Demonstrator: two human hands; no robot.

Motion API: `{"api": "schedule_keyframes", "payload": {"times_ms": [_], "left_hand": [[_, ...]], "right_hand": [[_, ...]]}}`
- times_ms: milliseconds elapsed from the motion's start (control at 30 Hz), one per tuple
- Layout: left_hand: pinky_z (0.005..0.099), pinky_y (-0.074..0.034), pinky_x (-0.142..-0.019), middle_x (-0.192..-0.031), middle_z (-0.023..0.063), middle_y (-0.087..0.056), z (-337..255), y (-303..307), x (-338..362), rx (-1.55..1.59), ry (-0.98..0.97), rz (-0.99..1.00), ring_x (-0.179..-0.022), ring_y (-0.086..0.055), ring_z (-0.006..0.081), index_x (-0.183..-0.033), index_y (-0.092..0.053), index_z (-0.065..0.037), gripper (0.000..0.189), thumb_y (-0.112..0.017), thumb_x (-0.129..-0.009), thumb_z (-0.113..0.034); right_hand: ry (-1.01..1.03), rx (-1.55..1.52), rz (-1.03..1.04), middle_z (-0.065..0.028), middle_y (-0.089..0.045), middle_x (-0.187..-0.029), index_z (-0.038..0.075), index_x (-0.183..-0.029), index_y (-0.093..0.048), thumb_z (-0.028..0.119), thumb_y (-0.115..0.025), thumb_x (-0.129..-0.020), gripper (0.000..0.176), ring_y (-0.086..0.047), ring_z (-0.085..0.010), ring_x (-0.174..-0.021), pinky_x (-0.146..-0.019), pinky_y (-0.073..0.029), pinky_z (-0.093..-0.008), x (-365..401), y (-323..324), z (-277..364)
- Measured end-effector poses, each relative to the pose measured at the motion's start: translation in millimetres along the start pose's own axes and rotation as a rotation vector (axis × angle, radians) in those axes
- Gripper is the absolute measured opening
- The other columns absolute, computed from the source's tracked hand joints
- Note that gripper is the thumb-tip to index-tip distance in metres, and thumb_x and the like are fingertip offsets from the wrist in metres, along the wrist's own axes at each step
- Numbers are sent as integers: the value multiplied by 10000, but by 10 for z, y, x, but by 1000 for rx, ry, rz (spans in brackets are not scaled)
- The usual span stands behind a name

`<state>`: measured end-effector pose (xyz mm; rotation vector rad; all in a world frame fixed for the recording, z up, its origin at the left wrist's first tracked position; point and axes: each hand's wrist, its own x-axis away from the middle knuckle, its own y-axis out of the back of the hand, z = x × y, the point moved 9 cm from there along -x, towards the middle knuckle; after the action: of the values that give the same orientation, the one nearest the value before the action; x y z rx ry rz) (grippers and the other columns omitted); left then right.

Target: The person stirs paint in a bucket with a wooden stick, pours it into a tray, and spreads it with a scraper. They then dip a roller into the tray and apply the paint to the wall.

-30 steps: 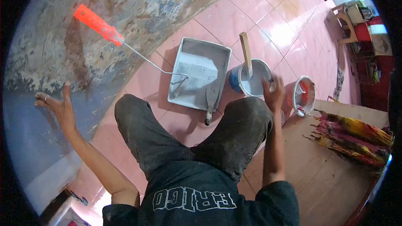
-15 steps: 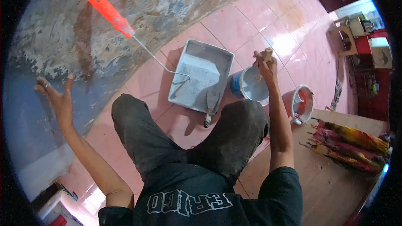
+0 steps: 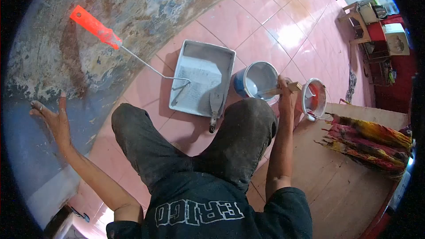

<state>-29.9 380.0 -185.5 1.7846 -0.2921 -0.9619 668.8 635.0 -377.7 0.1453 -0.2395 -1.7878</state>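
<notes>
Pink floor tiles (image 3: 234, 22) are meeting a peeling wall (image 3: 128, 0). The right hand (image 3: 287, 92), the nearer one, is closing its fingers round a wooden stick (image 3: 271, 92), whose long axis is running crosswise from the paint bucket (image 3: 240, 85) through the grip towards the red-stained bucket (image 3: 308, 113). The paint bucket is standing just beside the roller tray (image 3: 201, 55). The left hand (image 3: 56, 123) is spreading empty by the wall, contact unclear.

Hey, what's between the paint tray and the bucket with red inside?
Between the tray and the red-stained bucket stands the blue-sided bucket of pale paint, then the right hand holding a wooden stick, as the head view shows.
</notes>
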Motion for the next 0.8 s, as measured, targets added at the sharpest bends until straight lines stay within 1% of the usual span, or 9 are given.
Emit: {"api": "schedule_keyframes", "payload": {"times_ms": [33, 200, 367, 433, 467, 533, 633, 700, 800], "left_hand": [[454, -34, -1164, -1535, 297, 95, -8, -14, -2, 15, 14, -4, -1436, 155, 354, -1481, -18, 64, 1141, -606, -805, -643], [466, -41, -1163, -1535, 297, 97, 65, -23, -12, -17, 17, 9, -1436, 165, 350, -1486, -15, 49, 1160, -608, -787, -662], [486, -47, -1160, -1536, 294, 102, 23, 12, -4, -19, 12, 34, -1437, 165, 348, -1494, -13, 27, 1181, -595, -768, -700], [484, -46, -1160, -1533, 300, 102, -27, 57, 12, -31, 59, 50, -1435, 167, 354, -1494, -13, 29, 1188, -593, -764, -707], [484, -46, -1160, -1533, 300, 102, 13, 45, 3, -34, 60, 51, -1435, 167, 354, -1494, -13, 29, 1188, -593, -764, -707], [478, -41, -1160, -1529, 313, 93, 70, 1, -16, -63, 29, 11, -1432, 169, 364, -1490, -15, 41, 1186, -611, -766, -686], [507, -71, -1159, -1533, 317, 21, 62, -8, -9, -41, -2, -62, -1439, 60, 420, -1494, -50, 29, 1148, -582, -783, -699], [507, -69, -1159, -1533, 317, 25, 38, 1, -17, -61, 1, -61, -1441, 64, 413, -1495, -45, 26, 1154, -581, -780, -704], [500, -62, -1162, -1533, 316, 32, 17, -14, -7, -37, 10, -49, -1444, 72, 399, -1497, -38, 22, 1154, -577, -782, -705]], "right_hand": [[-104, -5, 48, -33, -620, -674, 4, -767, -672, 248, -751, -816, 261, -557, -109, -615, -554, -429, -285, 2, -104, -10], [99, -160, -24, -31, -587, -590, 48, -637, -596, 284, -727, -846, 342, -541, -114, -549, -497, -403, -273, -369, -660, 383], [257, -142, -392, -24, -526, -482, 77, -540, -526, 200, -682, -893, 405, -452, -106, -405, -407, -330, -271, -533, -272, 493], [437, 7, -376, -7, -492, -467, 69, -545, -552, 164, -674, -896, 383, -449, -102, -424, -434, -347, -289, -433, -102, 468], [719, 472, -454, -6, -494, -474, 64, -572, -571, 159, -671, -896, 352, -450, -102, -430, -444, -355, -296, -260, -43, 541], [996, 948, -520, -5, -497, -481, 59, -599, -591, 154, -669, -896, 321, -451, -102, -437, -455, -364, -303, 73, -67, 321], [653, 977, -471, -7, -510, -506, 59, -664, -609, 171, -670, -891, 261, -460, -101, -448, -466, -372, -309, 87, -5, 112], [91, 113, -341, -12, -496, -505, 59, -646, -574, 207, -674, -886, 299, -462, -103, -443, -446, -359, -289, 5, 53, 18], [94, -188, -410, -17, -471, -481, 65, -556, -492, 239, -682, -881, 415, -450, -104, -415, -414, -337, -267, -140, -153, 386]]}}
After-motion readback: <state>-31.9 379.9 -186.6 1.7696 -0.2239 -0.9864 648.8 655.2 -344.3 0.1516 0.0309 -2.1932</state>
